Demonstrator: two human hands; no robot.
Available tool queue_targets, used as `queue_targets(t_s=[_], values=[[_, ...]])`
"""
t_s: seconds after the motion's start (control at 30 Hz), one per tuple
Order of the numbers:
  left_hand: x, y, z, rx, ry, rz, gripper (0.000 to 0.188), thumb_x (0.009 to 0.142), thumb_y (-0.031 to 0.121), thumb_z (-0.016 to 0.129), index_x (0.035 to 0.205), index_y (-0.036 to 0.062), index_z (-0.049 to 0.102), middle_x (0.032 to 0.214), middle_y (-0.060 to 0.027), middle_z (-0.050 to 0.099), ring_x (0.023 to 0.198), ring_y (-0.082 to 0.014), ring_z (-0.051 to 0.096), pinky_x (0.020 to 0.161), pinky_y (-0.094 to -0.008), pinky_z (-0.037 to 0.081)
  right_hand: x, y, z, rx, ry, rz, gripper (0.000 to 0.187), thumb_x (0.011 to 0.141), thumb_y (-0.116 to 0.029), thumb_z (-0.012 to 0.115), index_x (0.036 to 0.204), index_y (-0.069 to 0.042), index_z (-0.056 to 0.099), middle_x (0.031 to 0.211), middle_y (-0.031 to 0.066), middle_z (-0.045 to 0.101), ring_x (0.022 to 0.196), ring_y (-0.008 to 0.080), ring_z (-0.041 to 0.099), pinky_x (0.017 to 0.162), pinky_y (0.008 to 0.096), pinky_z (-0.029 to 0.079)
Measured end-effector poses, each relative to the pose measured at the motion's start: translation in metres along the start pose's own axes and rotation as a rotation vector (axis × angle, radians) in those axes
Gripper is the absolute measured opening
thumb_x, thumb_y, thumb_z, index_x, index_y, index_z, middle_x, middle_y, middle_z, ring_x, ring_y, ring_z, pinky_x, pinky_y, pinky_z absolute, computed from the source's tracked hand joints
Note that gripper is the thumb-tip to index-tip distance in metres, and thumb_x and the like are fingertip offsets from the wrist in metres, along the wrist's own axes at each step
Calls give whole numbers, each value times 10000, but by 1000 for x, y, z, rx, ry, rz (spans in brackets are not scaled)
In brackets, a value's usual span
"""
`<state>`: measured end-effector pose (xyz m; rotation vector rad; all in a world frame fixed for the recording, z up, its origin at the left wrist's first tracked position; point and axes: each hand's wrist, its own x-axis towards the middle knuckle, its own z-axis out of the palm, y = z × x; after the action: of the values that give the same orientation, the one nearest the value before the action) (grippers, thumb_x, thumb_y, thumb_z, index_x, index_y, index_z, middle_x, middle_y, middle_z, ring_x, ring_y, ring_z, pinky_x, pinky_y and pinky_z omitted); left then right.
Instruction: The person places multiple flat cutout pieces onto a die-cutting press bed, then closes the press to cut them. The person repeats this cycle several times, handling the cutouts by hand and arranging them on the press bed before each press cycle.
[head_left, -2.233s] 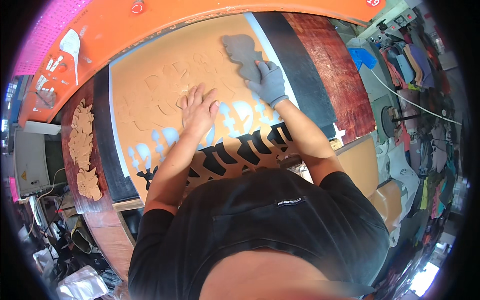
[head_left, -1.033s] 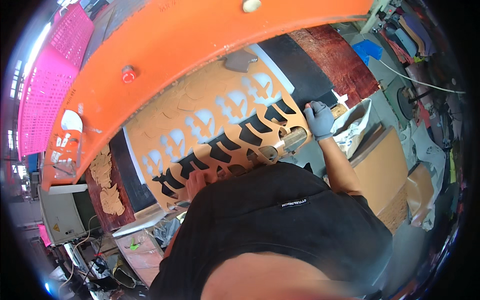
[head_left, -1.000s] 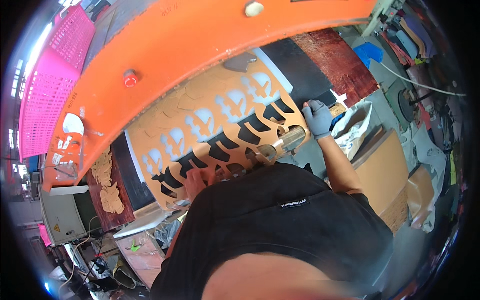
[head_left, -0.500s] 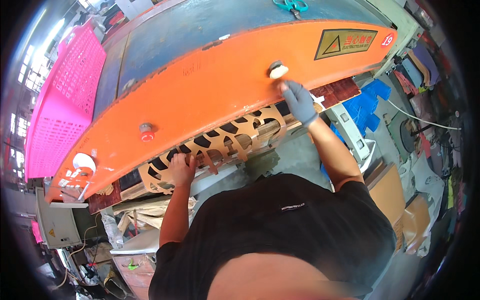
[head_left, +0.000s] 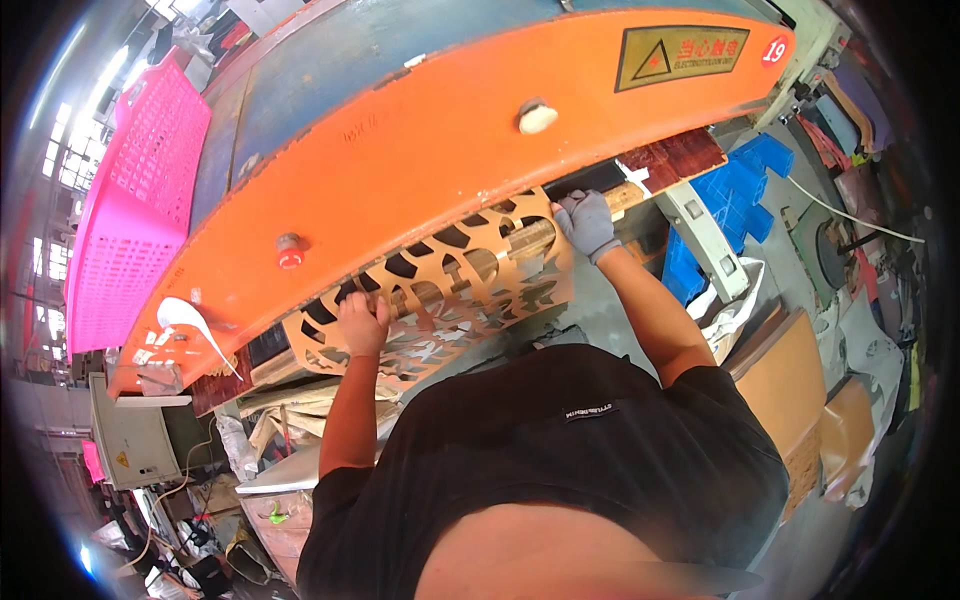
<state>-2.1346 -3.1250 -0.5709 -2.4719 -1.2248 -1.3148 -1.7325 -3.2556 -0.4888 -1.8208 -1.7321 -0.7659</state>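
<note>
A tan sheet with many cut-out holes [head_left: 470,262] hangs out from under the orange front beam [head_left: 400,180] of a machine and slopes down toward me. My bare left hand [head_left: 362,322] has its fingers closed on the left part of the sheet, close below the beam. In a grey glove with bare fingertips, my right hand [head_left: 587,222] is closed at the sheet's upper right corner. A wooden bar [head_left: 528,238] shows through the holes.
On the beam are a red button [head_left: 290,255] and a pale knob [head_left: 537,118]. A pink basket [head_left: 140,200] stands at the left. To the right are a blue plastic piece [head_left: 735,205] and tan boards [head_left: 785,365]. A drawer cabinet [head_left: 285,520] stands lower left.
My right hand has come down from beside the pale knob to the sheet's right corner. More of the sheet now hangs out toward me. The left hand stays on it.
</note>
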Motion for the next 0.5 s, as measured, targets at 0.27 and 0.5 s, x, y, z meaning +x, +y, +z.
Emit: queue_targets(t_s=[0.27,0.5], values=[[2,8,-10,13,-20,-58,278,768,282,616,769,33,492,728,-136,528,749,-342,501,686,-454,400,1,1,-9,-50,-220,73,406,904,-345,369,806,-74,655,824,125,618,795,310,585,750,421,431],[-47,44,-44,13,-65,-19,291,762,297,624,751,34,500,751,-148,528,745,-342,504,671,-447,404,-65,-8,-46,35,-14,76,346,864,-315,449,727,-69,651,736,127,587,730,334,563,696,440,429]])
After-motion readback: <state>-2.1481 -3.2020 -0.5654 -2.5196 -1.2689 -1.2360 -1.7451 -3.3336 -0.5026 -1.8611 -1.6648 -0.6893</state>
